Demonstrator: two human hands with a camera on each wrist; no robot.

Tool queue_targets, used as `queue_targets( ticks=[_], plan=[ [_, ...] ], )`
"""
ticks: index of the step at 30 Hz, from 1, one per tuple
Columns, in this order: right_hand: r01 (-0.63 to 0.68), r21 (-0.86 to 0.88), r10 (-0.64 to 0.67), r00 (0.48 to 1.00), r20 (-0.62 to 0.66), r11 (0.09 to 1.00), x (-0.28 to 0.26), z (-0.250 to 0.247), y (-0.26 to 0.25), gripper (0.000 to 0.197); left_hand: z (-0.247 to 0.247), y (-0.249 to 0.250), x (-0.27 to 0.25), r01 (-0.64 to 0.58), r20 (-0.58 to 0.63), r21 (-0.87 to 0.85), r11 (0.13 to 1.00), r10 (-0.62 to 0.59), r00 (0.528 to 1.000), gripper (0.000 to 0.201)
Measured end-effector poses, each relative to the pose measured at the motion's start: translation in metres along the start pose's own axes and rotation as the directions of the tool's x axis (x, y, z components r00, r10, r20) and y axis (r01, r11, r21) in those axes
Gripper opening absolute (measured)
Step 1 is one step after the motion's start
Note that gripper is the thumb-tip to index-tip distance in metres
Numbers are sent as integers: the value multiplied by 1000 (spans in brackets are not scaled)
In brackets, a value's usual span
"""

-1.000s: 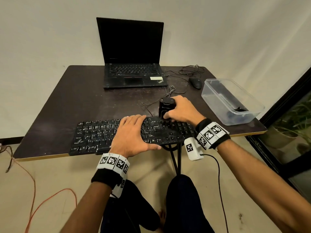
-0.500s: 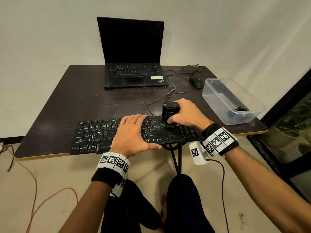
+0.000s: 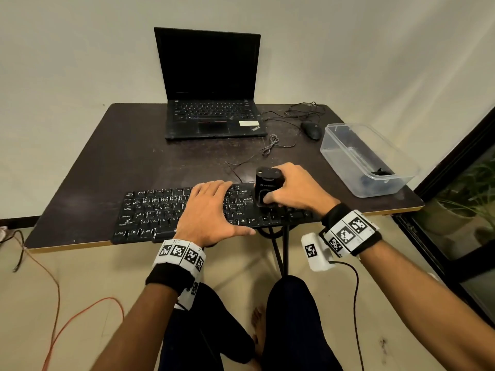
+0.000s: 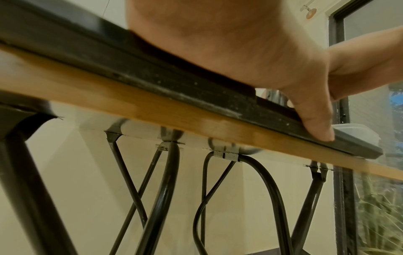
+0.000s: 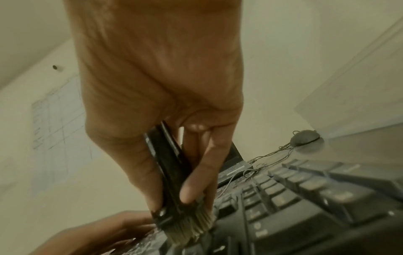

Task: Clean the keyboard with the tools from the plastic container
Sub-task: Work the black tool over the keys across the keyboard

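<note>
A dusty black keyboard (image 3: 150,210) lies along the near edge of the dark table (image 3: 134,156). My left hand (image 3: 211,210) rests flat on its middle keys, fingers straight, thumb (image 4: 314,117) on the front rim. My right hand (image 3: 292,188) grips a black cleaning brush (image 3: 266,187) upright over the right part of the keys. In the right wrist view the brush (image 5: 172,176) points down and its pale bristles (image 5: 191,229) touch the keyboard (image 5: 305,198). The clear plastic container (image 3: 361,159) stands at the right edge with a dark tool left inside.
An open black laptop (image 3: 211,103) sits at the back of the table. A black mouse (image 3: 310,129) and loose thin cables (image 3: 270,145) lie between laptop and container. A dark-framed glass door (image 3: 460,183) is to the right. An orange cord (image 3: 53,317) runs on the floor.
My right hand has carried the brush a short way rightward and nearer along the keys. The left hand has stayed flat on the keyboard.
</note>
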State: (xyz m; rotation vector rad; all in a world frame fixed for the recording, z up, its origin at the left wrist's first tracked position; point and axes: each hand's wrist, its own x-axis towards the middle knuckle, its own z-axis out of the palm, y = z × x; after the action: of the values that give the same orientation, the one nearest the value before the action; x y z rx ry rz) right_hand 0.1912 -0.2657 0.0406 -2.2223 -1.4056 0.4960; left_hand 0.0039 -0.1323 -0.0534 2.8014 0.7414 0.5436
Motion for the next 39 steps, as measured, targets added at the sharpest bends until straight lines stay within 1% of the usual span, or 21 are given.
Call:
queue_targets(
  ticks=[3, 4, 7, 8, 10, 11, 12, 14, 15, 18, 19, 22, 23, 26, 27, 29, 30, 33, 34, 37, 39],
  plan=[
    [29, 21, -31, 992, 119, 999, -6, 3, -6, 26, 0, -1, 0, 6, 0, -3, 1000, -6, 1000, 133],
    [25, 19, -27, 992, 122, 1000, -8, 3, -6, 25, -1, -1, 0, 5, 3, -3, 1000, -5, 1000, 133],
    [16, -24, -17, 1000, -18, 1000, -12, 3, -2, 19, 0, -1, 0, 0, -1, -2, 1000, 0, 1000, 133],
    [24, -18, -24, 1000, -15, 1000, -15, 3, -1, 19, 0, -1, -1, -2, 1, -2, 1000, 2, 1000, 133],
    [42, 6, -42, 997, 66, 999, -19, 1, 0, 21, 0, -2, 0, 2, -3, -2, 1000, -2, 1000, 132],
    [38, 6, -39, 996, 81, 999, -20, 1, 0, 20, 0, -1, 0, 1, -3, -2, 1000, -1, 1000, 132],
    [32, -2, -32, 998, 58, 999, -20, 0, 2, 19, 0, -1, 0, 0, -3, -4, 1000, 0, 1000, 132],
    [17, -14, -18, 999, -33, 1000, -18, 2, 4, 18, 0, -1, 0, 3, 1, -8, 1000, -3, 1000, 133],
    [14, -8, -14, 999, -41, 1000, -19, 3, 5, 19, 0, -1, -1, 5, 5, -10, 1000, -5, 1000, 133],
    [25, 10, -26, 997, 73, 1000, -21, 2, 5, 21, 0, -1, -1, 8, 0, -11, 1000, -8, 1000, 134],
    [20, 20, -21, 996, 86, 1000, -21, 0, 5, 22, 0, -1, -1, 7, 3, -8, 1000, -7, 1000, 134],
    [36, 1, -36, 999, -3, 999, -20, 1, 5, 22, 0, 0, -1, 2, 4, -12, 1000, -2, 1000, 133],
    [55, -12, -55, 998, 1, 998, -22, 4, 3, 22, -1, 0, -1, -1, -2, -15, 1000, 1, 1000, 132],
    [94, -17, -92, 991, 97, 995, -25, 6, -2, 21, -1, 0, -2, 0, -15, -15, 1000, -1, 1000, 129],
    [91, -21, -89, 992, 90, 996, -25, 6, -1, 21, 0, 0, -2, 0, -14, -16, 1000, -1, 1000, 129],
    [77, -49, -76, 997, 8, 996, -24, 5, 0, 20, -1, 0, -1, -3, -9, -15, 1000, 3, 1000, 130],
    [68, -53, -68, 998, -7, 996, -25, 5, 1, 19, 0, 1, -1, -4, -4, -13, 1000, 4, 1000, 130],
    [83, -35, -79, 992, 100, 996, -27, 3, 0, 21, -1, 0, -1, 1, -3, -15, 1000, -1, 1000, 131],
    [74, -32, -71, 993, 97, 997, -27, 2, 2, 22, -1, 0, -1, 3, 2, -12, 1000, -3, 1000, 131],
    [40, -34, -40, 999, -16, 999, -28, 0, 7, 18, 0, 1, 0, 3, 3, -2, 1000, -3, 1000, 132],
    [62, -27, -61, 997, 50, 998, -31, 1, 8, 20, 0, 0, -1, -1, -3, -4, 1000, 1, 1000, 131]
  ],
)
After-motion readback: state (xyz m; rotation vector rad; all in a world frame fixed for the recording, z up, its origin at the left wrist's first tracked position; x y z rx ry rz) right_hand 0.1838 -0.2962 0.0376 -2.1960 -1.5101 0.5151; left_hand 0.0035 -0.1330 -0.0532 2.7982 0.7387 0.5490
